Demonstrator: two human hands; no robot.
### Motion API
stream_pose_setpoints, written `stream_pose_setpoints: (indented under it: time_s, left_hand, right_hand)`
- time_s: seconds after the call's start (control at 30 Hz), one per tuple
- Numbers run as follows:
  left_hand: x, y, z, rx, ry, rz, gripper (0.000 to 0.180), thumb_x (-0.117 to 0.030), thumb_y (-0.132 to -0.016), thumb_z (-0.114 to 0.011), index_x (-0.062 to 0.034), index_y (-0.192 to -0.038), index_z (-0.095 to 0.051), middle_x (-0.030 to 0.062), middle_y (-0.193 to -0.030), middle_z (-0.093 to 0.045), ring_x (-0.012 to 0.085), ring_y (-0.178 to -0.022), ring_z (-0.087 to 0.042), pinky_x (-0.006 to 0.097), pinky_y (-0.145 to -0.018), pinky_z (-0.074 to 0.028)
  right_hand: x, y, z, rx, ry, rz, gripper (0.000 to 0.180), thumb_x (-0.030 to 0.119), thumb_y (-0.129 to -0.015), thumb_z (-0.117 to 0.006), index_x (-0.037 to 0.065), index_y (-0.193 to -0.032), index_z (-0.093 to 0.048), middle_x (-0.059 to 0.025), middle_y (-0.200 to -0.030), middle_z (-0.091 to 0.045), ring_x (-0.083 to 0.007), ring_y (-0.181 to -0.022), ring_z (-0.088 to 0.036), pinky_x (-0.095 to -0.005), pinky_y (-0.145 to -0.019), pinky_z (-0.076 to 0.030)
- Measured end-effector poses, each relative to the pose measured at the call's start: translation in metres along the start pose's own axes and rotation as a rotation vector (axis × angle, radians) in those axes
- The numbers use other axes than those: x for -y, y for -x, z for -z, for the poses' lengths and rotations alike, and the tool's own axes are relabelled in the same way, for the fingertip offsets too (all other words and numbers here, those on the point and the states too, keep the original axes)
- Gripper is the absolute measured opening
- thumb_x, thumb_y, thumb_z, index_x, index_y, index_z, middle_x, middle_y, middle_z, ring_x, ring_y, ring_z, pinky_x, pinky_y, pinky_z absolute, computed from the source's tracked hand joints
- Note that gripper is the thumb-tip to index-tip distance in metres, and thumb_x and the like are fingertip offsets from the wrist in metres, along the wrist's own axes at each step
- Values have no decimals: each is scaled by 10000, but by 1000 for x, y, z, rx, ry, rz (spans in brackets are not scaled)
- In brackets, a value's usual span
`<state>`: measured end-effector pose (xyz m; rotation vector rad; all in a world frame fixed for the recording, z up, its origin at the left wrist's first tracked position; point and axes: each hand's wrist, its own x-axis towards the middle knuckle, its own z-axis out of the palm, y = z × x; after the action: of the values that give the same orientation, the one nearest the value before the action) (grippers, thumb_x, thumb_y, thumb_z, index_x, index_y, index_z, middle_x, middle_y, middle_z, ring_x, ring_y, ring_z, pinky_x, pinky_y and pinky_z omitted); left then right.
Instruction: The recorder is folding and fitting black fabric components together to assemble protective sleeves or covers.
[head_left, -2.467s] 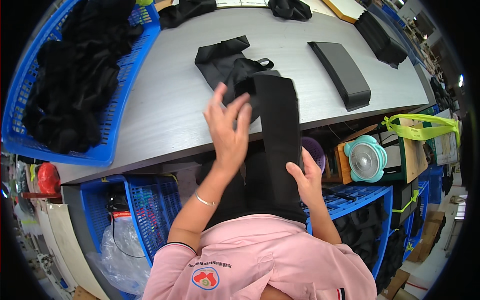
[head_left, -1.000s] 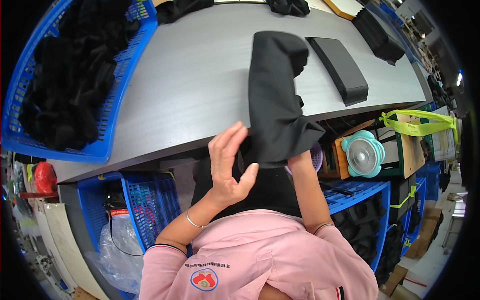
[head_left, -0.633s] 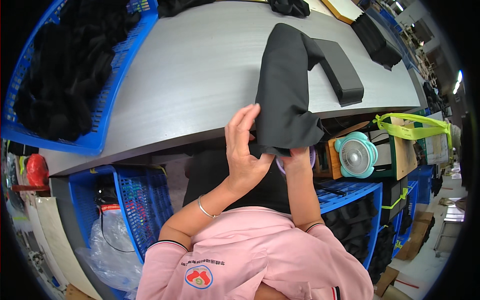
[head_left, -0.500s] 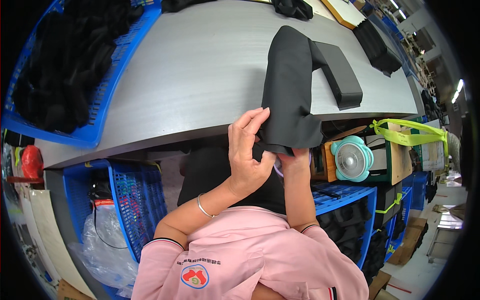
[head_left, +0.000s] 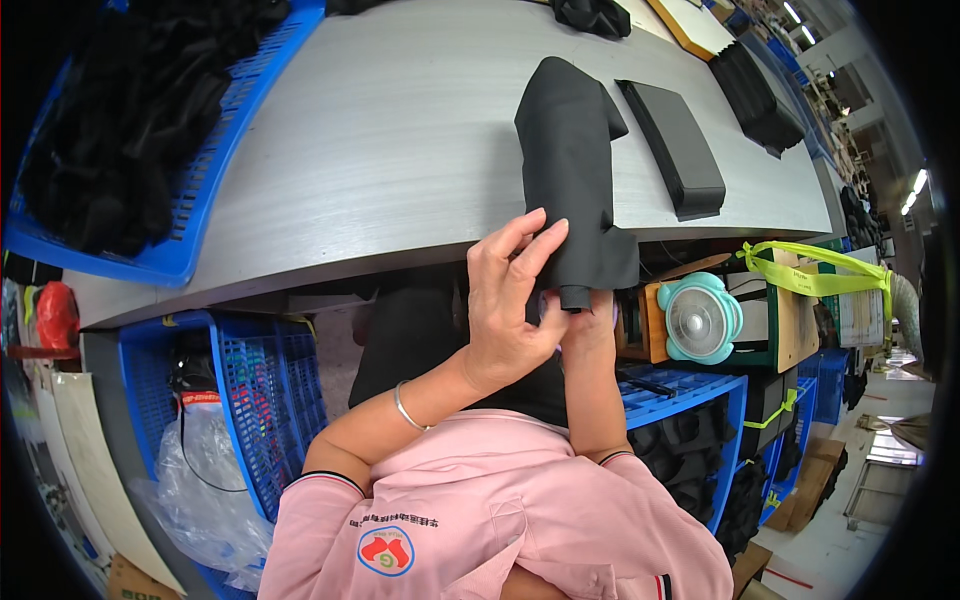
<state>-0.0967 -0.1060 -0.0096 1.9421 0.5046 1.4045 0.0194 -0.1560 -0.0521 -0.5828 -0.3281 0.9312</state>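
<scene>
A long black fabric piece (head_left: 567, 170) extends from my hands over the near edge of the grey table, its lower end folded into a small tab. Along its left side, my left hand (head_left: 510, 300) has its fingers bent against the cloth, the thumb close to that tab. My right hand (head_left: 590, 318) grips the lower end from beneath; the cloth hides most of its fingers. To the right lies a flat stack of black pieces (head_left: 672, 145), apart from the held piece.
A blue basket (head_left: 185, 262) heaped with black cloth stands on the table at left. Another stack of black pieces (head_left: 757, 95) sits far right. Below the table are a turquoise fan (head_left: 698, 320), a blue crate (head_left: 265, 400) at left and a blue crate of black pieces (head_left: 735, 440) at right.
The black piece has narrowed and drawn away from the flat stack, its lower end now folded into a tab. My left hand has shifted slightly right over the cloth.
</scene>
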Motion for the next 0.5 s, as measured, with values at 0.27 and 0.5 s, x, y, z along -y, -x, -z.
stream_pose_setpoints:
  time_s: [0.27, 0.5]
  left_hand:
    - [6, -5, -3, -147, 144, 81, 509, 216, -676, -651, -50, -1107, -707, 69, -1094, -602, 135, -843, -593, 245, -659, -493]
    - [0, -8, 0, -123, 165, 79, 530, 203, -656, -634, -64, -1106, -717, 76, -1096, -613, 168, -894, -614, 257, -670, -516]
  right_hand:
    - [0, -4, 5, 23, -126, -84, 554, 388, -887, -690, 8, -1268, -558, -174, -1187, -634, -310, -1032, -657, -424, -871, -582]
    - [-1, -10, 4, 141, -73, -65, 574, 421, -841, -734, 15, -1217, -580, -174, -1108, -645, -313, -956, -667, -427, -791, -593]
